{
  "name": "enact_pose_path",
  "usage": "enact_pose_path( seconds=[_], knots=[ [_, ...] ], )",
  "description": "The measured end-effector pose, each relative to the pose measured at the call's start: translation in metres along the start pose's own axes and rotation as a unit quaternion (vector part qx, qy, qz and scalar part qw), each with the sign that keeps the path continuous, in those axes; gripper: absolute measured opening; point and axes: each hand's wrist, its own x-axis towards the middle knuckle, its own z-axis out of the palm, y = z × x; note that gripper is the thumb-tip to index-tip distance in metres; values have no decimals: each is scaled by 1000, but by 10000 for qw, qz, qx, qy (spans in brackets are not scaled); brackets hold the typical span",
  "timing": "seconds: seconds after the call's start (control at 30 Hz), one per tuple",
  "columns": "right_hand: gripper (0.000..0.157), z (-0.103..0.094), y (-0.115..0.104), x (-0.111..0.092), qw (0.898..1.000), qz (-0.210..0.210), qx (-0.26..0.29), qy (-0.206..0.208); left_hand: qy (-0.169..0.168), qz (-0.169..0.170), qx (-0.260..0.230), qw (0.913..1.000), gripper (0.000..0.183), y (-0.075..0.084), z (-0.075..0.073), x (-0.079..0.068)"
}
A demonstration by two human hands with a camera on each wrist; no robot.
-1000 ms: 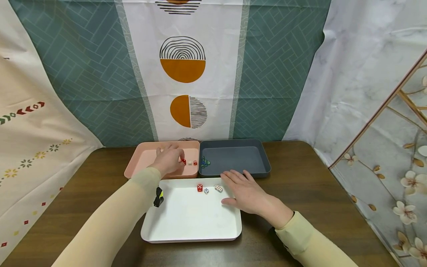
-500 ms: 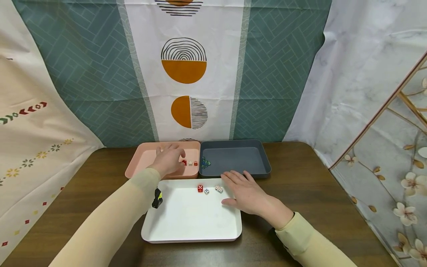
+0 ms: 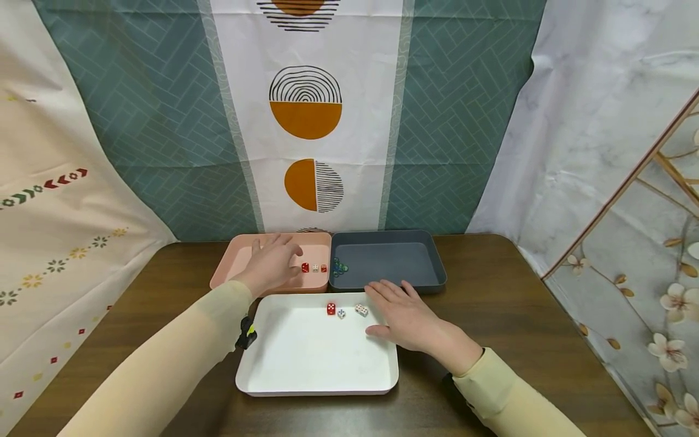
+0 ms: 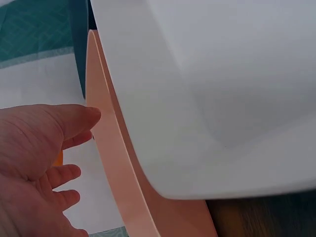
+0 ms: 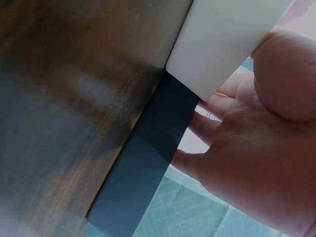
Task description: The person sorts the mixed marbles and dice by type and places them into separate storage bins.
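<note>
My left hand [image 3: 271,264] hovers over the pink tray [image 3: 229,267], its fingers loosely bent with nothing between them; the left wrist view shows the same hand [image 4: 34,163] beside the tray's wall. Just right of its fingertips, a red die [image 3: 305,267], a white die [image 3: 315,268] and another red die [image 3: 324,268] stand in a row. My right hand [image 3: 406,318] lies flat over the white tray's [image 3: 317,358] right edge, fingers extended towards the dark tray. Near it in the white tray are a red die [image 3: 330,309], a small white die [image 3: 341,314] and white dice [image 3: 361,310] close together.
The dark blue-grey tray [image 3: 388,258] adjoins the pink one at the back, with several small blue-green pieces [image 3: 339,267] at its left end. All trays stand on a brown wooden table [image 3: 491,303], with patterned cloths [image 3: 459,121] hanging behind and at the sides.
My left hand has drawn slightly left, away from the nearest red die, which now shows fully. The right hand has stayed in place. The head view has shifted a little.
</note>
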Motion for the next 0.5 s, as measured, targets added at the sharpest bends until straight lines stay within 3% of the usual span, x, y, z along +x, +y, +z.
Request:
enact_pose_path(
  seconds=[0.5],
  knots=[
    [87,0,-1,0,10000,6,2,-34,227,374,131,9990,42,18,-10,-27]
  ],
)
